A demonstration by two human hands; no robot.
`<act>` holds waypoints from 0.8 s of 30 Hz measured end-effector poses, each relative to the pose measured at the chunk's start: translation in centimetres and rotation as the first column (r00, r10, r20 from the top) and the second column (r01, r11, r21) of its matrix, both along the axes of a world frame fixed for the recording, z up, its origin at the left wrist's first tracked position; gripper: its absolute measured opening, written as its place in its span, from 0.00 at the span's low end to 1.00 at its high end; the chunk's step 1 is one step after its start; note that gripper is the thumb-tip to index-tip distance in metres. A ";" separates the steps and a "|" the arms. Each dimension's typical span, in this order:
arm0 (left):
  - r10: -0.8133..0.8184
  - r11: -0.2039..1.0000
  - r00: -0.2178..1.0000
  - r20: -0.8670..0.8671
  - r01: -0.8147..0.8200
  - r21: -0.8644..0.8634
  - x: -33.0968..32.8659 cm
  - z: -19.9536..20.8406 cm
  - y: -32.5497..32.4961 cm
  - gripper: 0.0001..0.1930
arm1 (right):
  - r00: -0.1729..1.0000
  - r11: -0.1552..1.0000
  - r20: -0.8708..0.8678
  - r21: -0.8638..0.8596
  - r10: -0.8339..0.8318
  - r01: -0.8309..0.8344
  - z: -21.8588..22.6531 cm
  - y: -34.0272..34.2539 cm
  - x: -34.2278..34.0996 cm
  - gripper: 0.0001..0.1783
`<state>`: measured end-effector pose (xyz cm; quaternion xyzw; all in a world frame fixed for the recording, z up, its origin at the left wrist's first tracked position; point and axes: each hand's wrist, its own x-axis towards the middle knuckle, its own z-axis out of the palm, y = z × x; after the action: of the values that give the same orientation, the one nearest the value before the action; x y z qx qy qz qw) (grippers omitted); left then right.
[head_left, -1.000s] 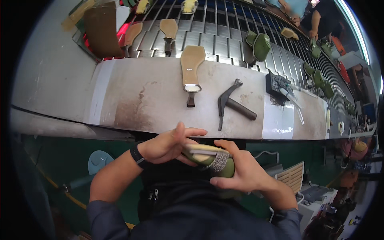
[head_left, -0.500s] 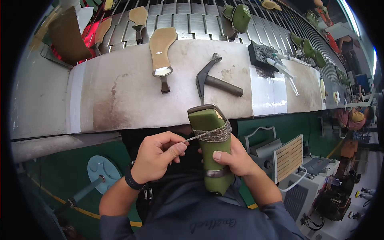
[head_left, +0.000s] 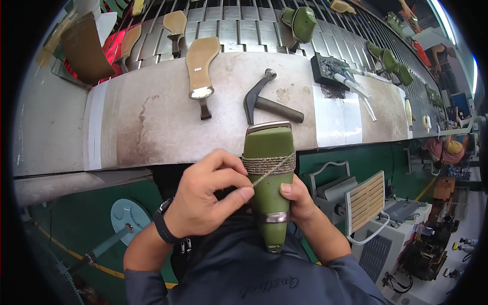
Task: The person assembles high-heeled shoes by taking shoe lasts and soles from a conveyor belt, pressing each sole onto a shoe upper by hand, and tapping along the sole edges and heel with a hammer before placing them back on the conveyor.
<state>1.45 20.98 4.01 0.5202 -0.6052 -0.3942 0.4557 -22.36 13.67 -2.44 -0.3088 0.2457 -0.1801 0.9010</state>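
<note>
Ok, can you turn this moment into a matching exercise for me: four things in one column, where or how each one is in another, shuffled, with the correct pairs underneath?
Things
1. Cord
2. Shoe form
3. Hammer
4. Block

Places and states
A. Lying on the bench, handle pointing right
B. Dark, next to the syringes
C. Wound in several turns, with a slanting strand running to the left grip
D. Green, held in the right grip

Pairs: 1-C, 2-D, 3-A, 4-B
</note>
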 end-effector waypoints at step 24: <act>0.119 0.840 0.855 -0.505 0.185 0.511 -0.2 -3.0 -3.9 0.09 | 0.955 0.940 -0.002 0.179 -0.295 0.291 -2.1 0.2 0.6 0.46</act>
<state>1.23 17.13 0.97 0.4911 -0.3325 -0.6819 0.4282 -21.80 13.83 -4.58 -0.1851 0.2926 -0.2934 0.8911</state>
